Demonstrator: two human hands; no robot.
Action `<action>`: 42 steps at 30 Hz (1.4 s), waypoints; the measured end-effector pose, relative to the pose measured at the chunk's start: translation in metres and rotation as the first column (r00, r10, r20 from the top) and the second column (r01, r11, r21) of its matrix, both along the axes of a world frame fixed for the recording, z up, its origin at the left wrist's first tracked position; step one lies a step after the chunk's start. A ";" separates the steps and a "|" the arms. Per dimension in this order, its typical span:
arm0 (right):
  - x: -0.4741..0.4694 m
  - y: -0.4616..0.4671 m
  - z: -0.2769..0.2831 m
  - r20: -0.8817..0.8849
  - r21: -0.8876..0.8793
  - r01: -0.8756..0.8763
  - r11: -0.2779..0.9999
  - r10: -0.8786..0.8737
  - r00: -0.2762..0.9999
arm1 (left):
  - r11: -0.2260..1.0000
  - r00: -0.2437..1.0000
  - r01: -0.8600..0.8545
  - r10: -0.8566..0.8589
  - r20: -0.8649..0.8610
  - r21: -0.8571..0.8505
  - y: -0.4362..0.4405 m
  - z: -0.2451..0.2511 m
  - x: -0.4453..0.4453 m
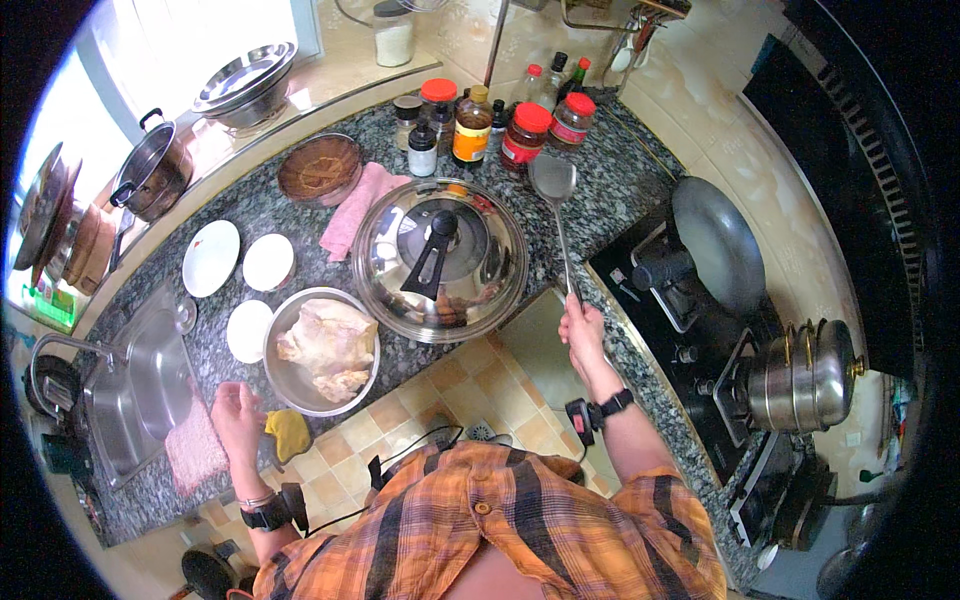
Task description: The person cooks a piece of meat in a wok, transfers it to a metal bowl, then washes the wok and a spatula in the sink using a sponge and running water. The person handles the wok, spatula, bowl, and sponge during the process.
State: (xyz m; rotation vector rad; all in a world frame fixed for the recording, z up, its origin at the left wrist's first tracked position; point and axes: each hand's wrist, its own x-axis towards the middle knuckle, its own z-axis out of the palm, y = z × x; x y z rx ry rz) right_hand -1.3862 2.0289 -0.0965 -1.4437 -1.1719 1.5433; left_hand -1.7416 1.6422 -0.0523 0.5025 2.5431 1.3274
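Note:
My right hand (582, 326) grips the handle of a steel wok spatula (553, 178), whose flat blade points away towards the seasoning jars. My left hand (236, 420) is slightly blurred and looks bare, fingers loosely bent and partly apart. It is between a pink towel (196, 448) by the sink and a yellow cloth (287, 435) at the counter's front edge. To its right stands a metal basin (276, 381) with a raw plucked chicken (326, 337) in it. Beyond the basin lies a large domed steel lid (480, 304) with a black handle.
A wok (716, 247) tilts on the gas stove (679, 390), near a steel steamer pot (795, 382). White bowls (268, 262) and a white plate (211, 259) stand left of the lid. Red-capped jars (527, 135) line the back corner. A steel sink (154, 367) is at left.

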 end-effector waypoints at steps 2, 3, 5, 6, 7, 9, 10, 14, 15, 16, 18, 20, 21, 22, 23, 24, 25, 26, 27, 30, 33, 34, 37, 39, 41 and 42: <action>-0.009 0.017 -0.026 0.000 0.007 0.041 0.999 -0.041 0.999 | 0.999 0.999 0.031 -0.032 0.031 0.043 0.000 0.008 0.005; -0.012 0.025 -0.037 0.006 0.001 0.085 0.996 -0.085 0.996 | 0.998 0.999 0.039 -0.039 -0.010 0.049 0.001 0.012 0.008; -0.021 0.034 -0.058 0.011 0.029 0.133 0.991 -0.134 0.991 | 0.990 0.998 0.059 -0.060 0.000 0.130 0.001 0.019 0.015; -0.023 0.038 -0.065 0.022 0.007 0.180 0.984 -0.180 0.983 | 0.992 0.998 0.055 -0.055 -0.007 0.114 0.002 0.023 0.017; -0.025 0.041 -0.072 -0.010 0.017 0.184 0.983 -0.184 0.983 | 0.990 0.998 0.059 -0.062 0.019 0.131 0.002 0.027 0.020; -0.029 0.046 -0.082 0.006 0.030 0.211 0.977 -0.212 0.977 | 0.988 0.994 0.082 -0.090 0.054 0.131 0.004 0.035 0.025; -0.031 0.048 -0.085 -0.007 0.027 0.229 0.973 -0.229 0.974 | 0.989 0.992 0.100 -0.108 0.065 0.111 0.005 0.039 0.027; -0.032 0.058 -0.085 0.080 -0.018 0.160 0.987 -0.158 0.984 | 0.961 0.972 0.222 -0.232 0.043 0.165 0.017 0.054 0.038; -0.032 0.061 -0.082 0.146 -0.067 0.133 0.989 -0.122 0.982 | 0.965 0.973 0.223 -0.228 0.027 0.136 0.023 0.058 0.041; -0.030 0.064 -0.079 0.206 -0.136 0.110 0.985 -0.081 0.975 | 0.963 0.971 0.231 -0.237 0.034 0.139 0.029 0.062 0.044; -0.030 0.071 -0.073 0.491 -0.108 -0.057 0.993 0.103 0.865 | 0.947 0.953 0.293 -0.300 0.034 0.133 0.045 0.069 0.053; -0.029 0.074 -0.068 0.613 -0.109 -0.167 0.980 0.199 0.765 | 0.911 0.916 0.396 -0.401 0.023 0.113 0.065 0.077 0.061; -0.030 0.075 -0.066 0.721 -0.121 -0.244 0.962 0.254 0.645 | 0.903 0.901 0.429 -0.426 -0.088 0.018 0.078 0.080 0.067; -0.030 0.076 -0.065 0.804 -0.075 -0.294 0.953 0.232 0.547 | 0.881 0.880 0.472 -0.468 -0.080 0.036 0.089 0.083 0.075; -0.030 0.076 -0.063 0.790 -0.045 -0.284 0.958 0.208 0.576 | 0.868 0.868 0.495 -0.493 -0.061 0.024 0.103 0.085 0.083; -0.029 0.075 -0.062 0.765 -0.053 -0.261 0.964 0.207 0.609 | 0.848 0.850 0.528 -0.527 -0.029 0.056 0.117 0.087 0.092; -0.028 0.077 -0.059 0.739 -0.096 -0.260 0.961 0.244 0.628 | 0.836 0.839 0.544 -0.543 -0.037 0.070 0.132 0.089 0.102; -0.023 0.077 -0.055 0.722 -0.091 -0.305 0.948 0.274 0.635 | 0.835 0.838 0.543 -0.546 0.014 0.089 0.147 0.092 0.113; -0.018 0.076 -0.050 0.811 -0.030 -0.398 0.917 0.255 0.526 | 0.808 0.806 0.590 -0.589 -0.057 -0.004 0.163 0.095 0.122; 0.016 0.069 -0.027 0.782 0.082 -0.525 0.847 0.272 0.561 | 0.670 0.656 0.738 -0.740 -0.153 -0.079 0.211 0.110 0.157; 0.073 0.055 0.002 0.196 0.003 -0.405 0.914 0.396 0.897 | 0.430 0.420 0.900 -0.816 -0.398 0.068 0.280 0.114 0.200; 0.090 0.053 0.010 -0.113 -0.059 -0.379 0.923 0.371 0.922 | 0.328 0.300 0.944 -0.821 -0.486 0.028 0.308 0.114 0.214; 0.117 0.064 0.022 -0.525 -0.004 -0.151 0.988 0.126 0.842 | 0.231 0.199 0.973 -0.795 -0.572 0.018 0.386 0.106 0.267; 0.110 0.082 0.022 -0.572 -0.074 0.061 0.995 -0.093 0.815 | 0.263 0.184 0.962 -0.822 -0.540 -0.074 0.428 0.101 0.301; 0.105 0.101 0.022 -0.593 0.103 0.106 0.989 -0.025 0.805 | 0.173 0.103 0.954 -0.955 -0.278 -0.243 0.460 0.100 0.320; 0.102 0.107 0.023 -0.458 0.302 0.062 0.951 0.088 0.885 | 0.070 0.030 0.931 -0.993 -0.118 -0.357 0.478 0.101 0.325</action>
